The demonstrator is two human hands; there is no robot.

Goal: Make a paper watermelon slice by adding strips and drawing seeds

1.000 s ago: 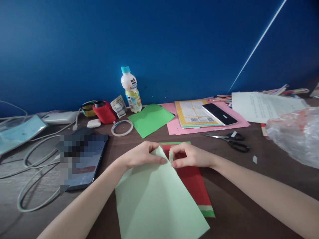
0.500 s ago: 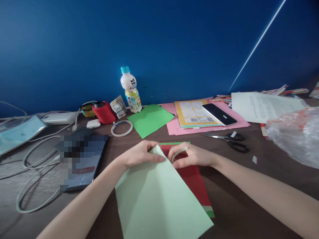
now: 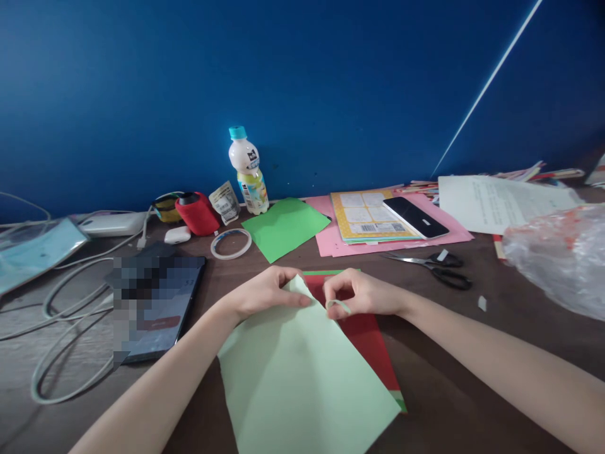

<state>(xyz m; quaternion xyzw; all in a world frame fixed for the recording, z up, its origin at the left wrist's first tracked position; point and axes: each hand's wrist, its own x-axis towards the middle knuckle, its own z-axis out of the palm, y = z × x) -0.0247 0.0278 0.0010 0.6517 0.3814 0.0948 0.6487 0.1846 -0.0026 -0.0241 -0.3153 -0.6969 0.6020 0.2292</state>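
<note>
A pale green sheet of paper (image 3: 293,378) slopes toward me, with its far corner in my left hand (image 3: 269,293). The left thumb lies over the paper and the fingers are behind it, closed on it. My right hand (image 3: 368,293) is beside the sheet's right edge, its thumb and forefinger pinching a narrow curled pale green paper strip (image 3: 341,307). Whether that strip is still joined to the sheet at the fingertips I cannot tell. Beneath lies red paper (image 3: 366,343) with a green border, partly covered by the sheet and my hands.
Scissors (image 3: 432,268) with black handles lie to the right, near a plastic bag (image 3: 562,258). Behind are a bright green sheet (image 3: 286,227), a tape roll (image 3: 230,255), a bottle (image 3: 249,173) and a phone (image 3: 416,216) on papers. A tablet (image 3: 165,321) and cables are left.
My right fingers have shifted slightly, and the pinched strip has swung down and curled smaller. The sheet's lower right corner has moved a little left. My left hand stays put.
</note>
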